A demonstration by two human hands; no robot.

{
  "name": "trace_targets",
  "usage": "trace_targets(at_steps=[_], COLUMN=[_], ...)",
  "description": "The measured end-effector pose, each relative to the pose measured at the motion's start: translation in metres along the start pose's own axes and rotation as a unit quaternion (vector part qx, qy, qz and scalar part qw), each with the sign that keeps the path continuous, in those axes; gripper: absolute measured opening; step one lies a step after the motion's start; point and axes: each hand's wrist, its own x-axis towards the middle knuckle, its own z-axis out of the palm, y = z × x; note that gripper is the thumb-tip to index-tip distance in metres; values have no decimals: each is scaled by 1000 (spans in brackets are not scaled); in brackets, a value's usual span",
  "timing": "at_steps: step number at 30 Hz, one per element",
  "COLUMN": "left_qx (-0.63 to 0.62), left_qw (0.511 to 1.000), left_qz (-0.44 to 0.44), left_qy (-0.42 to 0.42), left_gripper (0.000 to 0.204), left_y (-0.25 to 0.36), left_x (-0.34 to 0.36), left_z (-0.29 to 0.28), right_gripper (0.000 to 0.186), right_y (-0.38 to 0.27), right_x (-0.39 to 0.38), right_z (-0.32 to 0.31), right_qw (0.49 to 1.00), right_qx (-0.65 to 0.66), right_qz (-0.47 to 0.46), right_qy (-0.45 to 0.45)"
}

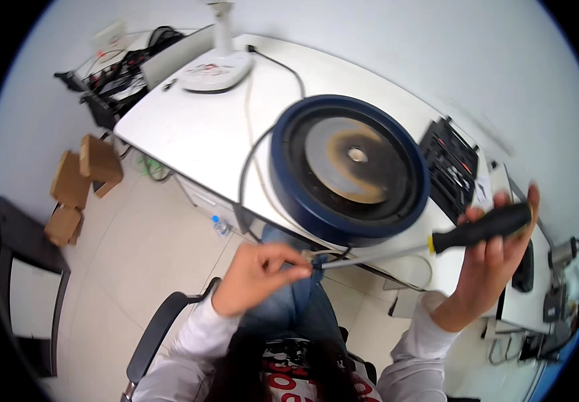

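Observation:
My right hand (494, 261) grips the black-and-yellow handle of a screwdriver (477, 228), whose long metal shaft runs leftward to my left hand (259, 275). The fingertips of my left hand pinch a small part on a cable (313, 260) at the screwdriver's tip; its detail is too small to make out. Just beyond my hands a large round blue device (289, 194) with a stained metal disc (326, 144) and a silver centre sits on the white table (168, 130). A black cable loops down along its left side.
At the back stand a white pedestal (212, 70) and a pile of black cables and equipment (125, 74). An open black tool case (447, 167) lies right of the device. On the floor are cardboard boxes (68, 187) and a bottle (220, 226). A chair (152, 335) is under me.

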Motion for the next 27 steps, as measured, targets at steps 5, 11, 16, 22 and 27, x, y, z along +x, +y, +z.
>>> trace_targets(at_steps=[5,11,16,22,27], left_qx=[-244,-633,-700,-751,-782], left_qw=[963,710,657,607,579], left_qz=[-67,-263,-233,-251,-230], left_qy=[-90,-164,-158,-68,-8], left_gripper=[15,17,13,43,34], left_y=[-37,-65,-63,-60,-78], left_x=[-31,-19,-23,-32,-36], left_z=[39,55,59,58,41], right_gripper=[83,64,58,53,53], right_y=[-9,23,25,22,17], right_x=[-84,-119,-124,-129,-129], right_z=[-30,-33,-36,-37,-42], right_qw=[970,944,953,963,954], right_qx=[8,30,-13,-2,-8], right_qz=[-37,49,44,36,29], right_qy=[241,326,301,268,299])
